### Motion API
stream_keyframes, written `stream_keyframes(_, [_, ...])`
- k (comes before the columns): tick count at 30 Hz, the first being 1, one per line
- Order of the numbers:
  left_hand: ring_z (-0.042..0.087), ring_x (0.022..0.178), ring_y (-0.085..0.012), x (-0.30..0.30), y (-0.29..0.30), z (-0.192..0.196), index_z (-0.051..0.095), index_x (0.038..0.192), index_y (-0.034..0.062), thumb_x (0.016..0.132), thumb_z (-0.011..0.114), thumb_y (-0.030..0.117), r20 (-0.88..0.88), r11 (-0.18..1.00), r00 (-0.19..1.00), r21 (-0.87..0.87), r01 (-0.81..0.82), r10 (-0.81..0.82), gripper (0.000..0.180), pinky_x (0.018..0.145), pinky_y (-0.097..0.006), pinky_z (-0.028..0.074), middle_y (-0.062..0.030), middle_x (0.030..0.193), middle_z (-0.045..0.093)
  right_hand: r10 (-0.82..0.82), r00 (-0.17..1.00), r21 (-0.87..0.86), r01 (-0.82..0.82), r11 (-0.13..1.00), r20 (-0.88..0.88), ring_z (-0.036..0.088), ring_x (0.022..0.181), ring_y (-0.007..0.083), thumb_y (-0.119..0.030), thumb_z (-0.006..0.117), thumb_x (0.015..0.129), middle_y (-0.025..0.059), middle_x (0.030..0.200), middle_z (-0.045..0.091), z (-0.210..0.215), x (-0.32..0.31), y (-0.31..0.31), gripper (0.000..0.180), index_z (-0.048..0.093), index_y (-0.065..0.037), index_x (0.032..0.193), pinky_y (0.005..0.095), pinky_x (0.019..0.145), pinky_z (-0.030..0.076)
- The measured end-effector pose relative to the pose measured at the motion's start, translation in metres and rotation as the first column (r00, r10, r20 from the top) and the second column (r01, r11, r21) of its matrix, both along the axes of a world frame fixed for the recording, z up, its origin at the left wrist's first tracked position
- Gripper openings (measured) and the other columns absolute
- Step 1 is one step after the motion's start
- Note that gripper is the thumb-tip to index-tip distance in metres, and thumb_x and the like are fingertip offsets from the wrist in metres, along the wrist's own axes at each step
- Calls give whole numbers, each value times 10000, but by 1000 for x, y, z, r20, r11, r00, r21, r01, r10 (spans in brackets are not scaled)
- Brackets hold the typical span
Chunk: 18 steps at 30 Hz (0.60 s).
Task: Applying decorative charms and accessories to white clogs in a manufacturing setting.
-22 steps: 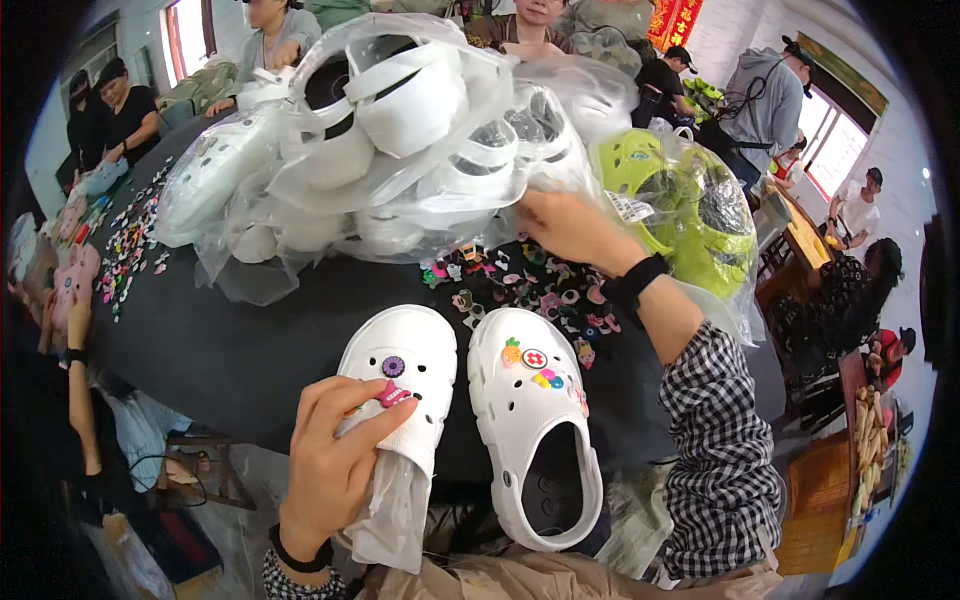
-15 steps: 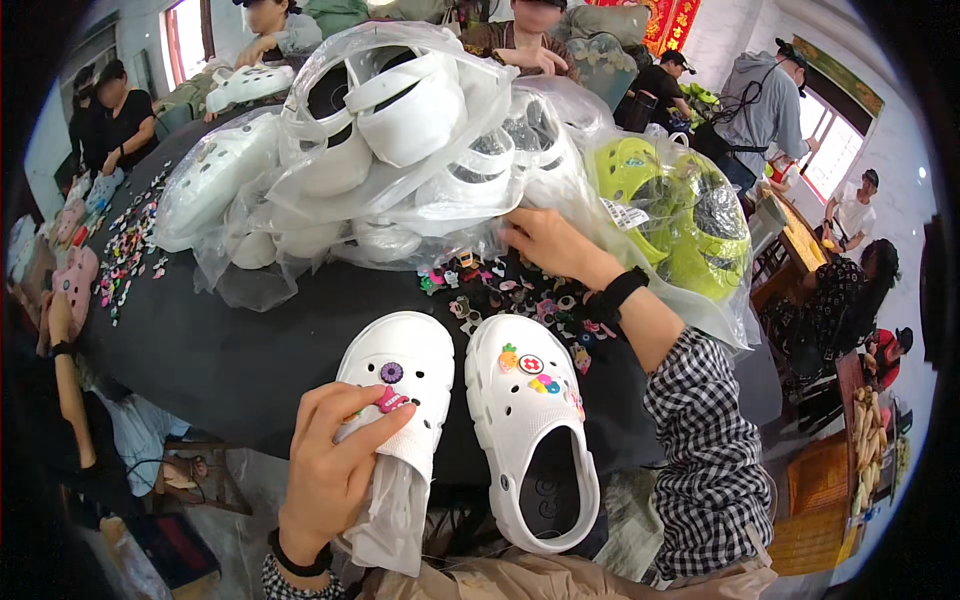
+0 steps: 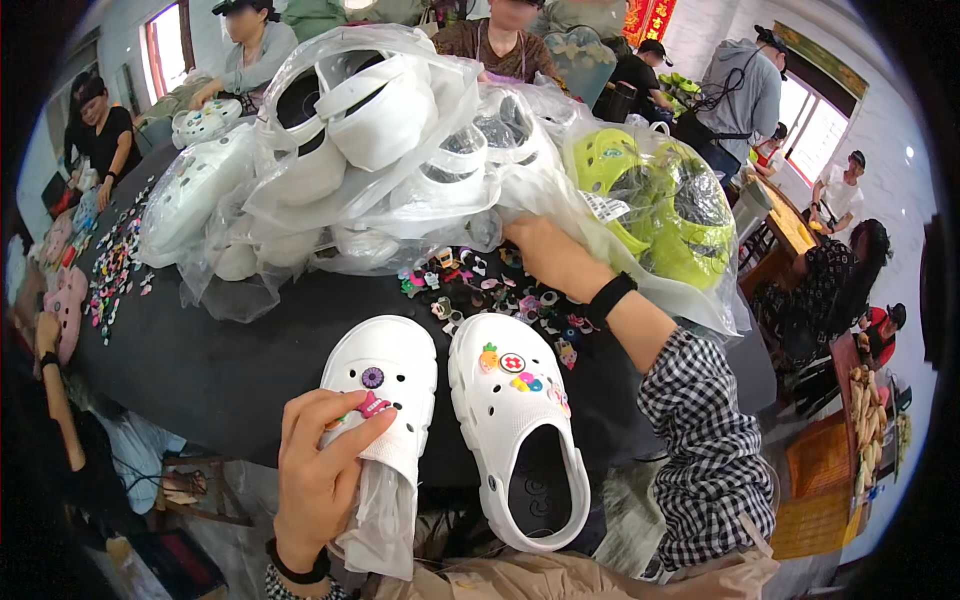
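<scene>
A white clog (image 3: 382,345) stands toe-away on the dark table, a purple round charm (image 3: 373,378) on its upper. My left hand (image 3: 318,470) grips this clog, fingers across the upper beside a pink charm (image 3: 372,404). Crumpled clear plastic (image 3: 385,500) fills its opening. To its right is the matching white clog (image 3: 500,380), carrying several charms, including an orange carrot-like one and a red-and-white round one. My right hand (image 3: 555,258) reaches to the edge of the bagged shoes, above loose charms (image 3: 490,290). Its fingers are curled, and their tips are hidden by plastic and the hand itself.
Bagged white clogs (image 3: 390,120) are heaped across the table's far side, with bagged lime-green clogs (image 3: 690,215) at their right. More small charms (image 3: 118,260) lie scattered at the left. Other people sit and stand around; one at the left edge handles a pink clog (image 3: 66,305).
The view has shifted slightly, so the clogs and heap appear further left. My left hand stays on the left clog. My right hand remains by the bags, its fingers tucked slightly further in.
</scene>
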<state>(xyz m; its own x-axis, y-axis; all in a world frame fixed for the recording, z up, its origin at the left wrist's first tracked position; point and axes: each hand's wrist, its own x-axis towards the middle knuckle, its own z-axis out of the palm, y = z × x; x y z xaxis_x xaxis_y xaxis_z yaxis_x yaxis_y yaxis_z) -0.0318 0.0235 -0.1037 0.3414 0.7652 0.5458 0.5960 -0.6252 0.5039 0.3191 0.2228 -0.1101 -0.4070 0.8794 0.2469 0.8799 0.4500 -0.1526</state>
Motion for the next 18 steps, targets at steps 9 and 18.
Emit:
stream_keyframes(9, [561,1092,-324,0,-1,-2,782,1151,143,689,603,-126,20,1000,1000,-23,-1,2,563,926,-414,485,-92,1203,655,186,971,169,-210,963,151,665,992,364,72,664,744,144,1051,662,-18,32,17,256,714,0,985,420,904,544])
stream_keyframes(18, [557,1090,-324,2,-1,-4,787,1141,135,668,584,-138,21,1000,1000,0,4,-4,583,922,-413,482,-95,1188,651,211,977,170,-206,964,-10,664,976,377,57,617,774,172,1012,683,5,42,36,222,693,28,981,427,881,527])
